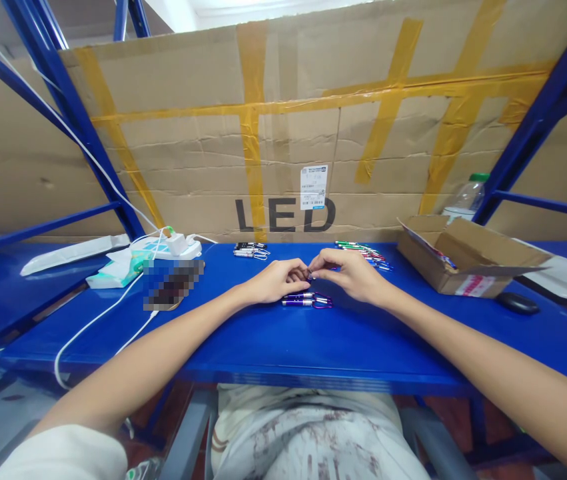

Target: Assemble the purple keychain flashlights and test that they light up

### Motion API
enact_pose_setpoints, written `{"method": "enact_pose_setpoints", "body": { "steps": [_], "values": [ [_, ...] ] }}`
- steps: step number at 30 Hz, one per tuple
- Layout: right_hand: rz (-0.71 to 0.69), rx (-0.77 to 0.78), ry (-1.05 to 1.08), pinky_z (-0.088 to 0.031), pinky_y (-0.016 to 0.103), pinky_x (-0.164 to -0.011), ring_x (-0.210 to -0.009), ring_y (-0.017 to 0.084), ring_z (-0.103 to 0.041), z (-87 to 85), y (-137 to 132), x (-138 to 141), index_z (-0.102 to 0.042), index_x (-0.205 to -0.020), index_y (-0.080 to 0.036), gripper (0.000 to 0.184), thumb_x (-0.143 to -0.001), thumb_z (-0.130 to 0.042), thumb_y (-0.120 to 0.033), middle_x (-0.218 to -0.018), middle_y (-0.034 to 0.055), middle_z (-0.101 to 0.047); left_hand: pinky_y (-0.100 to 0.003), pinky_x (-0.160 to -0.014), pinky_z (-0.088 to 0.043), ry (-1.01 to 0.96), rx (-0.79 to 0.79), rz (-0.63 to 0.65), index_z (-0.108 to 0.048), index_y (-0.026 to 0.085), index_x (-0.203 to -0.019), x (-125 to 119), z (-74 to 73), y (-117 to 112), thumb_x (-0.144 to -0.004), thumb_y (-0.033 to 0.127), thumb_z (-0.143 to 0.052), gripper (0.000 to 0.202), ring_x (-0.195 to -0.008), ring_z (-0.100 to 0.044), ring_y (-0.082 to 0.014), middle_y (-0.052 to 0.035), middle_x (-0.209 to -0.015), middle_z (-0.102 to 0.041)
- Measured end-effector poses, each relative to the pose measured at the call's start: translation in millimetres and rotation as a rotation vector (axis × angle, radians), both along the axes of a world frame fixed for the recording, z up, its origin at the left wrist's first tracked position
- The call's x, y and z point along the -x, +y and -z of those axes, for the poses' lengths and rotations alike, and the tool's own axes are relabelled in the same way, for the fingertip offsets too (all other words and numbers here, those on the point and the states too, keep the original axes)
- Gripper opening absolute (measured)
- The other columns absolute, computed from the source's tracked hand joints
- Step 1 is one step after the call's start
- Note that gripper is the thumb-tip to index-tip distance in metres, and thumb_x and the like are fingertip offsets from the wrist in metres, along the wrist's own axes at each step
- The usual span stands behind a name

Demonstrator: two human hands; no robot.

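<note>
My left hand (278,280) and my right hand (347,273) meet over the blue table (313,340), fingers pinched together on one small dark part (310,274) between their tips. Just under them lie two purple keychain flashlights (306,301) with a pink carabiner. Behind my left hand sits a small pile of black and silver flashlights (250,251). A pile of green, red and blue ones (363,253) lies behind my right hand.
An open cardboard box (468,257) stands at the right, a plastic bottle (468,197) behind it and a dark mouse (517,303) in front. A white power strip (168,248) with cables, a tissue pack (116,270) and a blurred object lie left. Taped cardboard walls the back.
</note>
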State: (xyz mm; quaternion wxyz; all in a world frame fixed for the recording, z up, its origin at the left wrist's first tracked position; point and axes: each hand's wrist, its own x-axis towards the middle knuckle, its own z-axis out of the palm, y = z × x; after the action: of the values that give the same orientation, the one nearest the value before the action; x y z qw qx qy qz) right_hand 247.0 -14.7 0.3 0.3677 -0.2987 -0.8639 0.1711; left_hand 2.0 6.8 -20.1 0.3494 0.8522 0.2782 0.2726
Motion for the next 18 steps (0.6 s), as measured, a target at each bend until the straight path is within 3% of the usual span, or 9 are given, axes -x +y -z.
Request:
{"method": "enact_pose_setpoints", "body": {
  "steps": [9,15,18],
  "values": [
    [-0.059,-0.022,-0.074,-0.055,0.036,-0.086,-0.093,0.024,-0.073,-1.4,0.6,-3.0,-0.074,-0.094,-0.023,0.014,-0.1,-0.07,-0.036,-0.101,0.0049,-0.08,-0.034,-0.088,-0.059,-0.005,0.035,0.003,-0.067,0.017,-0.11,0.3,1.1,0.7,-0.096,0.037,-0.076,0.026,-0.093,-0.075,-0.0202,-0.0063,-0.1,-0.078],
    [0.087,-0.091,-0.118,-0.052,0.037,-0.082,-0.088,0.023,-0.068,-0.8,8.1,-11.9,-0.072,-0.111,-0.022,0.018,-0.107,-0.057,-0.031,-0.104,0.0077,-0.076,-0.032,-0.085,-0.057,0.045,-0.094,-0.006,-0.067,0.018,-0.111,3.6,-4.6,-0.2,-0.096,0.031,-0.074,0.021,-0.089,-0.073,-0.0185,-0.0048,-0.101,-0.078],
    [0.096,-0.113,-0.238,-0.05,0.04,-0.088,-0.095,0.027,-0.067,7.7,16.8,-18.1,-0.076,-0.111,-0.022,0.018,-0.103,-0.061,-0.024,-0.104,0.0101,-0.073,-0.03,-0.086,-0.056,0.077,-0.16,-0.001,-0.067,0.019,-0.111,5.7,-8.5,-1.6,-0.097,0.028,-0.073,0.018,-0.09,-0.073,-0.0178,-0.0039,-0.102,-0.078]
  ]
}}
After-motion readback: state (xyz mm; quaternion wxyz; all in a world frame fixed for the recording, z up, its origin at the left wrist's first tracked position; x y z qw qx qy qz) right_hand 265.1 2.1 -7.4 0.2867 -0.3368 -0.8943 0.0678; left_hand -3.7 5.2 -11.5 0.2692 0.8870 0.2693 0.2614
